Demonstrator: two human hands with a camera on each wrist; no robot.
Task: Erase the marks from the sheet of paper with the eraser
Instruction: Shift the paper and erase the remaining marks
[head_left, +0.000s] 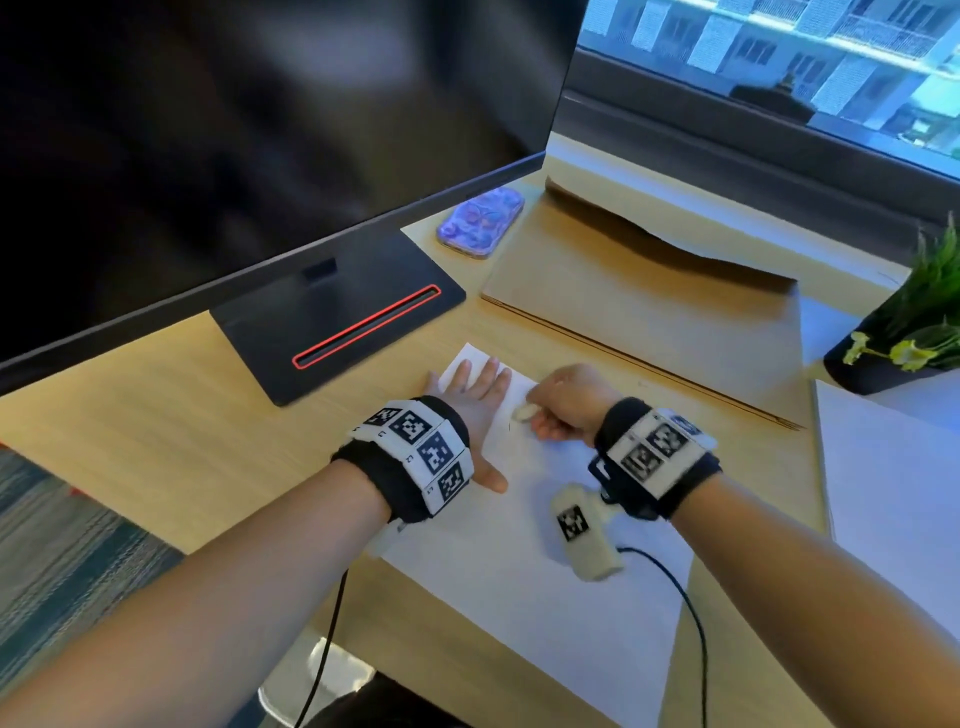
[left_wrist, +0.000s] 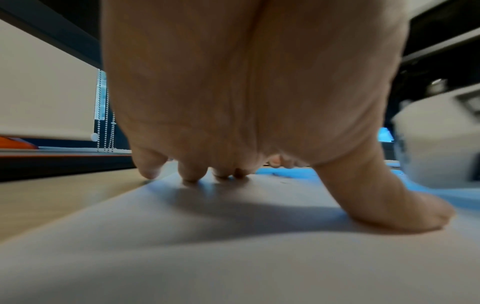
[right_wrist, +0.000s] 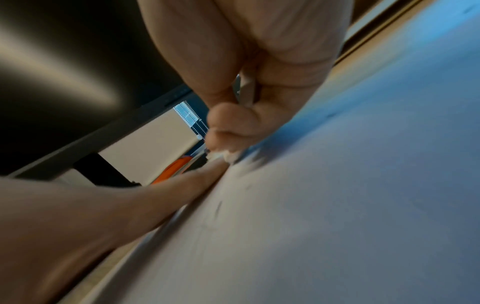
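Note:
A white sheet of paper (head_left: 524, 587) lies on the wooden desk in front of me. My left hand (head_left: 475, 397) lies flat on its far left corner, fingers straight and spread, thumb (left_wrist: 405, 207) pressed on the paper (left_wrist: 233, 257). My right hand (head_left: 563, 402) is curled round a white eraser (head_left: 525, 412), whose tip touches the sheet just right of my left hand. Faint pencil marks (head_left: 510, 425) show beside the eraser. In the right wrist view the eraser (right_wrist: 228, 157) rubs the paper (right_wrist: 337, 205), with a thin mark (right_wrist: 217, 207) nearer the camera.
A black monitor (head_left: 260, 130) on its red-lined stand (head_left: 358, 322) fills the left rear. A purple phone (head_left: 480, 222) and a brown cardboard box (head_left: 649, 306) lie behind the sheet. A potted plant (head_left: 914, 322) and another white sheet (head_left: 893, 493) sit at the right. Cables trail off the front edge.

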